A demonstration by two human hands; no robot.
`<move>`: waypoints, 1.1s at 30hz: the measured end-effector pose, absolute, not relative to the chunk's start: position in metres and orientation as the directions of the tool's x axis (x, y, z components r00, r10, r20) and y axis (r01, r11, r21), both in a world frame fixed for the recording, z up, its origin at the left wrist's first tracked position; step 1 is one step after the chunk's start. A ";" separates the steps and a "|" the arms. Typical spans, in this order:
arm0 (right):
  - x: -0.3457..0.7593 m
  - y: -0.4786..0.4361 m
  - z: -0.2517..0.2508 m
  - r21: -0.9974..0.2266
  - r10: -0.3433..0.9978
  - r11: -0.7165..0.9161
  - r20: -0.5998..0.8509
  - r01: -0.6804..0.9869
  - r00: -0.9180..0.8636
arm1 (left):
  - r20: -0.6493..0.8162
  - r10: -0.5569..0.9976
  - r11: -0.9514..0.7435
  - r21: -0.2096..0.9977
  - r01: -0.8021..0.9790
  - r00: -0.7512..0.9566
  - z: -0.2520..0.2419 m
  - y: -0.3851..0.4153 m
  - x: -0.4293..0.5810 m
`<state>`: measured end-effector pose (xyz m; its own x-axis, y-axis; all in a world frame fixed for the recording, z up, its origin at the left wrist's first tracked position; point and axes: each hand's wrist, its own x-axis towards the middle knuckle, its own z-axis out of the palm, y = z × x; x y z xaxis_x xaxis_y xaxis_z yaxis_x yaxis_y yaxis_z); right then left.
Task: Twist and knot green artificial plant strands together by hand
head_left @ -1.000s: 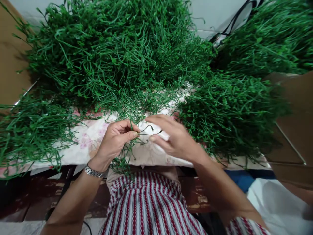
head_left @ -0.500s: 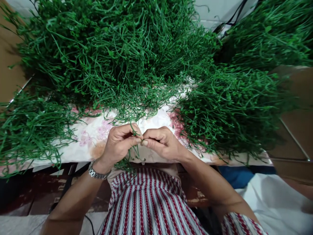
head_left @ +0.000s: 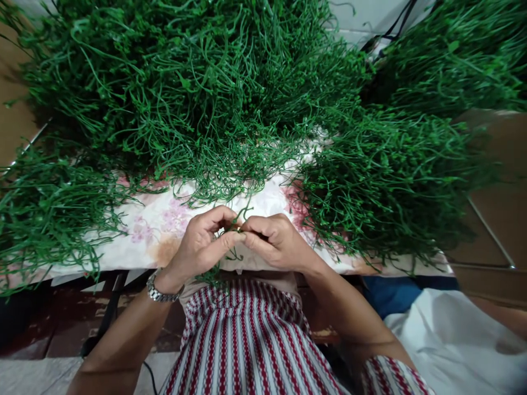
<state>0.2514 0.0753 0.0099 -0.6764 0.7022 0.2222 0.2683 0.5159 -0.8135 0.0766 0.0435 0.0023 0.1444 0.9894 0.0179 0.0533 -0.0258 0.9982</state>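
My left hand [head_left: 206,244], with a metal watch on its wrist, pinches a thin green plastic-looking stem [head_left: 246,211] at the fingertips. My right hand [head_left: 278,241] meets it there, thumb and forefinger pinched on the same stem. Short curled ends of the stem stick out above and below the fingers; the gripped middle is hidden. Both hands are just above the front edge of a flowered cloth [head_left: 144,230]. A few more green strands [head_left: 212,274] hang below my left hand at the lap.
A big heap of green stems [head_left: 197,82] covers the back of the table. Smaller piles lie at the left [head_left: 53,208] and at the right [head_left: 382,186]. Brown cardboard [head_left: 494,219] stands on the right, by a white cloth [head_left: 453,334].
The stem has turned between my fingers; one end now points up past my fingertips. My left thumb has moved slightly up and right. Both hands remain together.
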 end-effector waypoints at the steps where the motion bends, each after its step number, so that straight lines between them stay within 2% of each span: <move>1: 0.252 0.075 0.012 -0.743 0.695 0.577 0.228 0.340 -0.682 | 0.016 0.987 -0.036 0.992 0.119 0.162 0.004 0.044 0.076; 4: 0.254 0.072 0.015 -0.542 0.676 0.686 0.228 0.485 -0.701 | -0.015 0.971 -0.050 0.964 0.262 0.239 0.008 0.048 0.076; 7: 0.256 0.072 0.017 -0.479 0.638 0.733 0.238 0.483 -0.732 | -0.031 0.956 -0.052 0.961 0.271 0.293 0.010 0.050 0.078; 8: 0.256 0.073 0.017 -0.513 0.625 0.732 0.245 0.448 -0.742 | -0.016 0.960 -0.059 0.965 0.256 0.280 0.009 0.049 0.079; 10: 0.256 0.076 0.015 -0.666 0.621 0.669 0.257 0.329 -0.740 | 0.019 0.974 -0.070 0.973 0.219 0.226 0.007 0.046 0.083; 12: 0.254 0.077 0.009 -0.859 0.648 0.491 0.246 0.148 -0.721 | 0.034 0.984 -0.060 0.987 0.150 0.174 0.004 0.042 0.087; 14: 0.249 0.077 0.001 -0.968 0.685 0.247 0.212 -0.051 -0.697 | 0.016 0.990 -0.021 0.999 0.038 0.139 0.001 0.038 0.090; 17: 0.241 0.073 -0.010 -0.966 0.721 -0.018 0.166 -0.257 -0.672 | -0.049 0.990 0.068 0.988 -0.140 0.136 -0.002 0.035 0.091; 21: 0.236 0.070 -0.016 -0.914 0.738 -0.176 0.124 -0.367 -0.663 | -0.117 0.976 0.165 0.946 -0.280 0.182 0.000 0.035 0.091; 27: 0.235 0.066 -0.021 -0.900 0.783 -0.236 0.047 -0.367 -0.620 | -0.226 0.960 0.271 0.898 -0.348 0.164 0.003 0.041 0.096; 30: 0.235 0.061 -0.014 -0.903 0.745 -0.175 0.139 -0.393 -0.652 | -0.217 0.964 0.264 0.853 -0.450 0.154 0.001 0.049 0.097; 33: 0.236 0.060 -0.001 -0.942 0.682 -0.035 0.221 -0.333 -0.697 | -0.179 0.977 0.212 0.846 -0.488 0.116 -0.001 0.057 0.095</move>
<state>0.2364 0.0601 -0.0010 -0.6971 0.6820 0.2211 -0.3331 -0.0351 -0.9422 0.0952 0.0567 -0.0012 0.1155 0.9771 -0.1786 -0.4885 0.2124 0.8463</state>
